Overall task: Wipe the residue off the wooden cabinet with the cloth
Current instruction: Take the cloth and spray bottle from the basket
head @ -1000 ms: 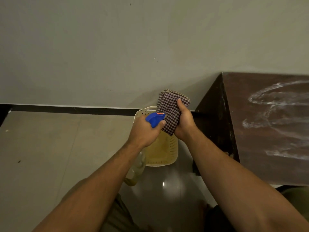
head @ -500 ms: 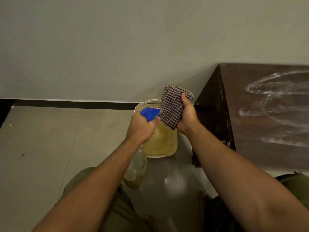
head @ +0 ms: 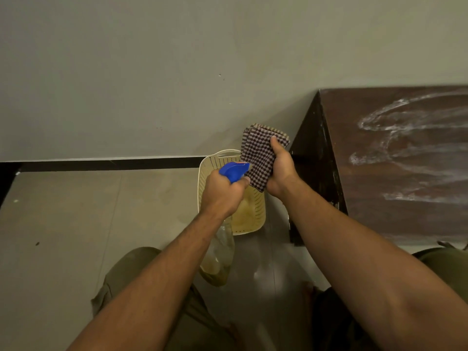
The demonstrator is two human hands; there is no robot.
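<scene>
My right hand (head: 281, 171) grips a folded checkered cloth (head: 259, 154), held upright in the air left of the cabinet. My left hand (head: 222, 195) holds a clear spray bottle (head: 219, 254) by its blue trigger head (head: 234, 170), whose nozzle points at the cloth from close by. The dark wooden cabinet (head: 405, 211) stands at the right against the wall. White smeared residue (head: 405, 148) streaks its top. Both hands are left of the cabinet and apart from it.
A cream perforated plastic basket (head: 206, 171) sits on the tiled floor (head: 76, 224) below my hands, next to the cabinet's side. A grey wall (head: 177, 72) with a black skirting strip runs behind. My knees show at the bottom.
The view has shifted slightly. Both hands stay close together, the bottle's nozzle still aimed at the cloth; the hands have dropped a little relative to the cabinet.
</scene>
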